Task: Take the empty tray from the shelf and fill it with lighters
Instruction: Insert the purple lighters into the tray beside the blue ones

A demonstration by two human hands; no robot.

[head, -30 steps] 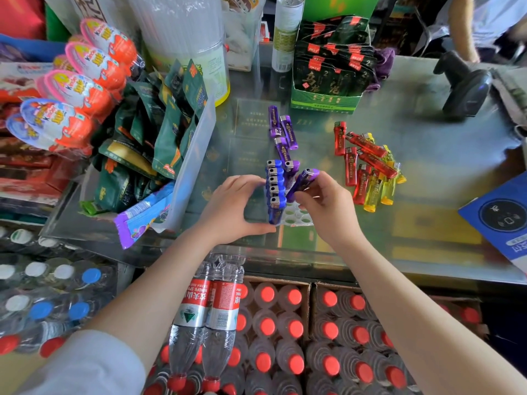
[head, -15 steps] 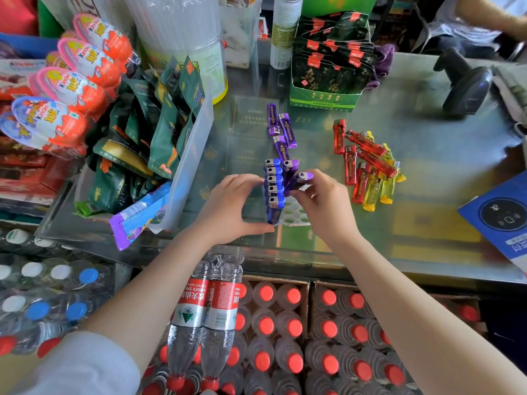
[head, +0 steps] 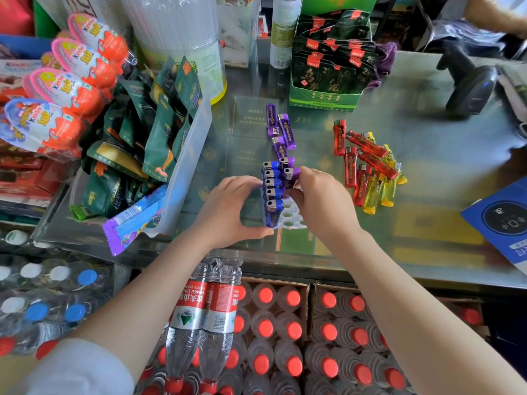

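A white tray [head: 291, 219] with round holes rests on the glass counter. Several blue lighters [head: 272, 192] stand upright in a row along its left side. My left hand [head: 228, 209] grips the tray's left edge beside that row. My right hand [head: 322, 203] holds a purple lighter [head: 291, 175] upright, pushed down next to the blue row. Another purple lighter stands just behind it. Three loose purple lighters [head: 281, 129] lie further back on the counter. A pile of red and yellow lighters [head: 368, 166] lies to the right.
A clear bin of green snack packets [head: 148, 138] stands at the left. A green box of dark sachets [head: 328, 72] is behind, a black barcode scanner [head: 467, 84] at the far right, a blue box [head: 504, 223] near the right edge. Water bottles [head: 265, 332] fill cartons below the counter.
The purple lighter in my right hand has swung from tilted to upright and gone down into the tray beside the blue row. My left hand has stayed on the tray.
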